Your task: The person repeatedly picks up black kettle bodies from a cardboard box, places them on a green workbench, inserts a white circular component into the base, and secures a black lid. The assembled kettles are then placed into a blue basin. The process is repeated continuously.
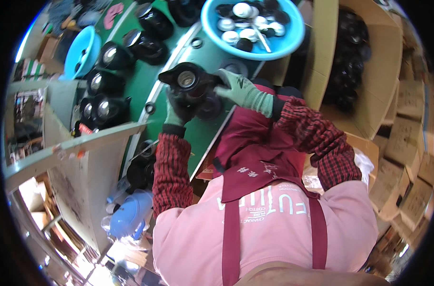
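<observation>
Between my hands, above the green work surface, is a black vacuum jug with a pointed spout to the left and a round, silvery mouth facing up. My left hand, in a pale green glove, is closed around its lower left side, the fingers partly hidden behind it. From the right my gloved right hand grips the jug's side, its fingertips partly hidden. A dark ring lies close above the right hand. Smaller black rings rest along the pale strip.
A light blue basin with black and white lids stands at the far edge. More black jugs stand at the left, near another blue basin. A big carton of dark items is at right, beside stacked boxes. A blue plastic jug sits low left.
</observation>
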Demonstrator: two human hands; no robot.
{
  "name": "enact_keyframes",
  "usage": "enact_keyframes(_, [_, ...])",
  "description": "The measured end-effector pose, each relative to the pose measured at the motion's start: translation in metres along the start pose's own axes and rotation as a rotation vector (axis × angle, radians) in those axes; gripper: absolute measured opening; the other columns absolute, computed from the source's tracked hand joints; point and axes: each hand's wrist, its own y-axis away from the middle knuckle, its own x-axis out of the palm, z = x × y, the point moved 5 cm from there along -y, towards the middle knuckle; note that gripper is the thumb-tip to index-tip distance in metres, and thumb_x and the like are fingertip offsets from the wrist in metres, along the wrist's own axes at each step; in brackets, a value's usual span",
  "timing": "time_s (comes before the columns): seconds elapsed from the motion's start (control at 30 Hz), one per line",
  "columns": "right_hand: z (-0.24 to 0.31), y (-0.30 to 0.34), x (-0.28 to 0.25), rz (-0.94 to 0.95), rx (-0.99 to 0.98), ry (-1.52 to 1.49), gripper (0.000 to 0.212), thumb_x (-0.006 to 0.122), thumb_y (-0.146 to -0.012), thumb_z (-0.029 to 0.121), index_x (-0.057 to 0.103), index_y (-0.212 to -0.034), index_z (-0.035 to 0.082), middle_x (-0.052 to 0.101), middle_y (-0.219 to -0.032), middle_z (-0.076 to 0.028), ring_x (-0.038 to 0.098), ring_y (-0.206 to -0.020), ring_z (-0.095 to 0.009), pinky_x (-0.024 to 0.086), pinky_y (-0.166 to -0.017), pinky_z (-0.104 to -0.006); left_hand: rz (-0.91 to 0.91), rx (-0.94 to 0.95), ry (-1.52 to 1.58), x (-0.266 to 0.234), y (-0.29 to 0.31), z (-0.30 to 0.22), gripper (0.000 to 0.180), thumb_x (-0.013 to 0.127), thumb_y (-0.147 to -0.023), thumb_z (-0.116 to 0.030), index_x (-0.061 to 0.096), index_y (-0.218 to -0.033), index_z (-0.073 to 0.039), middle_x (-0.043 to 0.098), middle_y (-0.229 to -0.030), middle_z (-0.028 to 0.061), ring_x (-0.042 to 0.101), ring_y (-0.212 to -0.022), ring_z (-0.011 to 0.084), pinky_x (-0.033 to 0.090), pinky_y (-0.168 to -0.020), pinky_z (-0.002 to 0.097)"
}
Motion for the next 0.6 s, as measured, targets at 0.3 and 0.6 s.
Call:
enact_keyframes(0.3, [-0.039,-0.048,0.057,-0.014,0.238,0.231,0.051,0.065,-0.097,0.047,0.059,-0.126,0.006,0.068,-0.118,-0.021,0.066,-0.110,-0.039,0.052,-0.092,-0.0474,-0.760,-0.061,0.073,-0.049,-0.011,0.027,0.066,0.067,-0.101,-0.033,0.037,-0.152,-0.004,0.048,-0.141,0.0138,0.050,-0.126,0.0245,0.045,-0.105,0.0400])
enact_keyframes(0.6, [-0.099,-0.055,-0.128,-0.564,0.073,0.248,0.048,0.073,-0.091,0.031,0.064,-0.129,0.002,0.071,-0.113,-0.022,0.069,-0.106,-0.037,0.053,-0.094,-0.0417,-0.567,0.099,-0.289,-0.035,-0.018,-0.007,0.061,0.066,-0.099,-0.019,0.041,-0.152,0.000,0.048,-0.148,0.0197,0.049,-0.136,0.0314,0.038,-0.115,0.0420])
